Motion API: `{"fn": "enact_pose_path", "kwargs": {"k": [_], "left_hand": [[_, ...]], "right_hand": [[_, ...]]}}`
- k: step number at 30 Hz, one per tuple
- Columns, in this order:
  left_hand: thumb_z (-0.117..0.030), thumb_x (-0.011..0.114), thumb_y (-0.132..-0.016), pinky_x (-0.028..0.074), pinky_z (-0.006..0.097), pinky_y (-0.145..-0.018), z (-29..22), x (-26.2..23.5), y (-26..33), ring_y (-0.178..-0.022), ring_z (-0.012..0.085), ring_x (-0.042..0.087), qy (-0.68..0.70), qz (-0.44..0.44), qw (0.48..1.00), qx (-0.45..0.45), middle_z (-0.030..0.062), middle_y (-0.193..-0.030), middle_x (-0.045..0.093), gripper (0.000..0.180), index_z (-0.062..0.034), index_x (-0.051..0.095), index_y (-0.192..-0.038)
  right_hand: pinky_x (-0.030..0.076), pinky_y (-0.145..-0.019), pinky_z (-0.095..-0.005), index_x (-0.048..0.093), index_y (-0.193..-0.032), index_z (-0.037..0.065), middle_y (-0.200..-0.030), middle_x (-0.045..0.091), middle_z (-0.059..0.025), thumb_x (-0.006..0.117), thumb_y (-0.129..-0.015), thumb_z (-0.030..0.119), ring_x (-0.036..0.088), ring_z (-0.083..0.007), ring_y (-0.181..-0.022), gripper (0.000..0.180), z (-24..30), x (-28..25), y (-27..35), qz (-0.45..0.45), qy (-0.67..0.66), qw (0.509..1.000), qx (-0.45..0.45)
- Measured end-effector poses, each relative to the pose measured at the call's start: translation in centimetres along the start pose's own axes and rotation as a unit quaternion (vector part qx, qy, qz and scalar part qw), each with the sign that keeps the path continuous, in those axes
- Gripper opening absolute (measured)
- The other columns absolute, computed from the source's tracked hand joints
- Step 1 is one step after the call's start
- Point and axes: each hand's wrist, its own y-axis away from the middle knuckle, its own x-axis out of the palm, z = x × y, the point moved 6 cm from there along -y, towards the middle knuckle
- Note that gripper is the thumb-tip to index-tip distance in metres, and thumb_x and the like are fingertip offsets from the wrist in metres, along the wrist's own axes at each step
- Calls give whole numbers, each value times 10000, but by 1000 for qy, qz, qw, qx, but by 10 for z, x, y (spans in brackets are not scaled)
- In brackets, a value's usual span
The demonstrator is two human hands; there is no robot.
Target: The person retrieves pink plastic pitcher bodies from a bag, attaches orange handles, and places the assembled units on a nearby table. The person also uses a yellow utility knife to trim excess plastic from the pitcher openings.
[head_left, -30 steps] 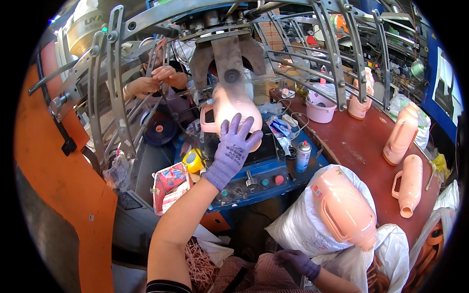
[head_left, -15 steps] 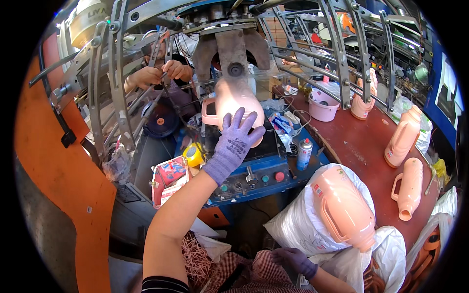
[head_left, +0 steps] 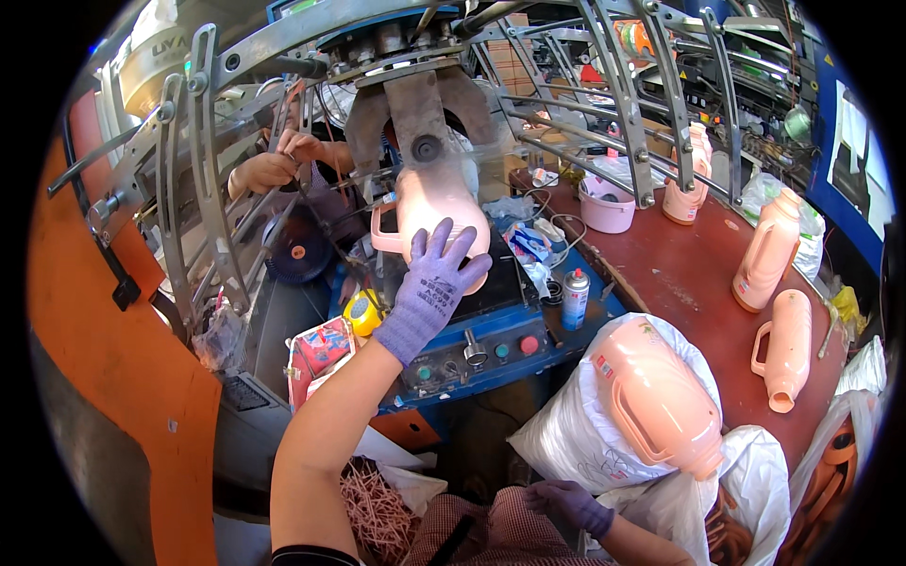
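Your left hand is spread open, fingers fanned over the near end of the pink jug; it touches without wrapping round. To steady the jug well, spread the pressure evenly across palm and fingertips, wrist in line with the jug, thumb clear of the rim. From that palm, the jug lies toward 12 o'clock, its handle at 11, its far end beneath the metal bracket; how they join, you cannot tell. At 3 o'clock stands a spray can; at 4, a larger-looking jug lies on a white sack. Your right hand rests at 5 by your lap, its finger closure unclear.
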Motion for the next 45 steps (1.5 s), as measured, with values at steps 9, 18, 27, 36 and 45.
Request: {"fn": "enact_pose_path", "kwargs": {"k": [9,18,27,36,45], "left_hand": [[-22,695,-689,400,541,-1016,0,3,1,-1268,400,451,7,-15,1000,0,120,-1331,498,504,-212,620,-1150],[-22,693,-710,384,566,-1037,0,6,2,-1292,409,437,13,5,1000,-13,124,-1351,482,496,-209,614,-1163],[-76,687,-750,374,573,-1040,1,5,2,-1299,395,432,-2,17,1000,-13,117,-1346,477,443,-212,610,-1164],[-46,698,-723,390,557,-1022,-1,4,1,-1280,401,446,4,-2,1000,-8,127,-1328,489,455,-200,622,-1145],[-54,695,-729,400,540,-1011,0,4,0,-1265,391,459,1,-8,1000,-7,125,-1320,495,438,-202,631,-1135]], "right_hand": [[545,-850,-304,627,-1221,-29,-1091,694,-94,543,-1030,252,681,-183,-970,349,-8,-8,-3,-4,-18,1000,5],[538,-922,-359,581,-1275,-41,-1175,663,-122,523,-1033,232,676,-234,-1037,370,-5,-6,-2,6,16,1000,10],[538,-925,-358,585,-1257,-48,-1162,666,-129,520,-1035,221,673,-240,-1040,355,-12,-12,-6,2,2,1000,24],[538,-921,-360,578,-1270,-47,-1154,668,-124,529,-1030,236,670,-239,-1042,374,-11,-11,-3,-6,-1,1000,31],[544,-908,-363,585,-1255,-48,-1136,668,-129,528,-1030,222,670,-244,-1022,355,-15,-12,-7,-1,-13,999,30]]}}
